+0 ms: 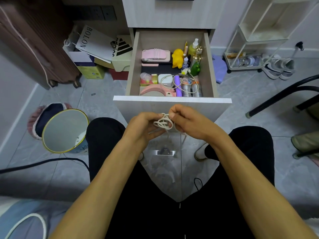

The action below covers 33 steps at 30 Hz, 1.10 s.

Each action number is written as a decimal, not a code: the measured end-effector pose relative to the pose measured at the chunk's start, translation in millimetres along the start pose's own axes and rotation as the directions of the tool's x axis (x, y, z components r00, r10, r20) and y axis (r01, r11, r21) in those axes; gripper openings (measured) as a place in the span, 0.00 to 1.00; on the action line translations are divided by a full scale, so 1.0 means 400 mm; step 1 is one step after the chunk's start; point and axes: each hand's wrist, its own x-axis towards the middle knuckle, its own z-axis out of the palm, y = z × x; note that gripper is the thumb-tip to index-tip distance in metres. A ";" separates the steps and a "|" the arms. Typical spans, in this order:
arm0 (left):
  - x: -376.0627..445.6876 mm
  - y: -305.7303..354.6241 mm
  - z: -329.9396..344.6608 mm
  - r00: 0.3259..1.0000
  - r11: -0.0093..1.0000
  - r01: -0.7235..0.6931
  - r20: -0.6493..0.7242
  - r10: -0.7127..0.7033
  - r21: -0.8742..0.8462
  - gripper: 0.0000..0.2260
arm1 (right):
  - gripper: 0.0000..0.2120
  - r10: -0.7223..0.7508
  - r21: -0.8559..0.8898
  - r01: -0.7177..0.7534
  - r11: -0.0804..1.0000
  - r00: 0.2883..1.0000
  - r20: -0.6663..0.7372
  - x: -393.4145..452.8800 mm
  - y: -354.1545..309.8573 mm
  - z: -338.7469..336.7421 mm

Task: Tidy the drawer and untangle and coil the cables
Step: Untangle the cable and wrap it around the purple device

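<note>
Head view, frame centre: left hand [143, 125] and right hand [185, 120] pinch a tangled white cable [163, 122] between curled fingers [172, 115], held below the open drawer [171, 99], probably to loosen its loops for coiling.

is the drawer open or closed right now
Open. The drawer is pulled out from the cabinet, and its contents show from above, including a yellow toy and a white charger.

A gold-rimmed waste bin [64, 131] stands on the floor at nine o'clock. Paper shopping bags [96, 43] lean at eleven o'clock. Grey sneakers [278, 67] sit under a white wire rack [255, 34] at two o'clock.
</note>
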 end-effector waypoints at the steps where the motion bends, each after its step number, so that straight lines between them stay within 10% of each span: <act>1: 0.000 0.005 0.003 1.000 1.000 0.000 0.005 0.000 0.017 0.05 | 0.11 -0.002 -0.006 0.002 1.000 1.000 -0.008 0.000 0.000 -0.006; 3: 0.001 0.020 -0.001 0.995 0.962 -0.096 0.024 0.093 0.254 0.05 | 0.10 -0.004 -0.013 0.004 1.000 1.000 -0.005 0.001 0.004 -0.019; 8: 0.004 0.099 -0.005 0.958 0.458 -0.288 0.259 0.126 0.841 0.05 | 0.09 0.003 -0.058 0.000 0.998 0.999 0.052 -0.002 0.008 -0.021; 15: 0.006 0.069 0.019 0.930 0.663 -0.342 0.138 0.341 0.667 0.08 | 0.08 -0.077 -0.230 0.083 0.970 0.996 0.033 0.009 -0.006 -0.023; 21: 0.007 0.023 0.022 0.971 0.961 -0.167 -0.132 0.200 0.221 0.08 | 0.09 -0.107 -0.179 0.103 0.978 0.994 -0.009 0.009 -0.009 -0.016; 33: -0.007 0.110 -0.002 0.936 0.536 -0.346 0.249 0.247 0.770 0.07 | 0.06 -0.157 -0.108 0.151 0.983 0.986 -0.052 0.015 0.002 -0.014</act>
